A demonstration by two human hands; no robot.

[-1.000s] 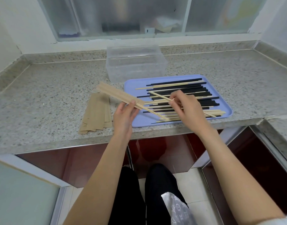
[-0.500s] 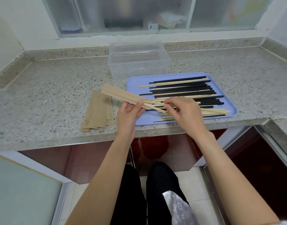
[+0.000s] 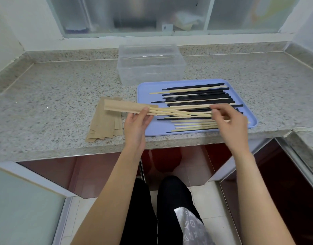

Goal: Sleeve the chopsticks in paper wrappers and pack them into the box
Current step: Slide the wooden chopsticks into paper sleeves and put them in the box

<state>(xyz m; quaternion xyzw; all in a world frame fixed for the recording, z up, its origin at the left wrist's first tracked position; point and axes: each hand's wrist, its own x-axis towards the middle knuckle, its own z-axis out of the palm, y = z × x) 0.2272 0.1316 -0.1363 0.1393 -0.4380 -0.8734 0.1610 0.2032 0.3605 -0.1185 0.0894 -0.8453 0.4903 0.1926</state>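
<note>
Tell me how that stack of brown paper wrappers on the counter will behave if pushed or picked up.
The paper wrappers look thin and flat, so probably light and floppy when lifted by one end. They lie fanned and uneven, so a push would likely slide them apart rather than move them together. Flat on the granite counter, one may be fiddly to pinch up.

Both forearms reach forward, left hand (image 3: 136, 124) pinching with curled fingers (image 3: 145, 110), right hand (image 3: 230, 124) likewise pinching.

The tray (image 3: 145, 96) sits on the table (image 3: 55, 89) near its front edge, loose chopsticks (image 3: 196, 96) lying across it. The box (image 3: 150, 68) stands just behind the tray. The wrapper stack (image 3: 104, 128) lies left of the tray.
</note>
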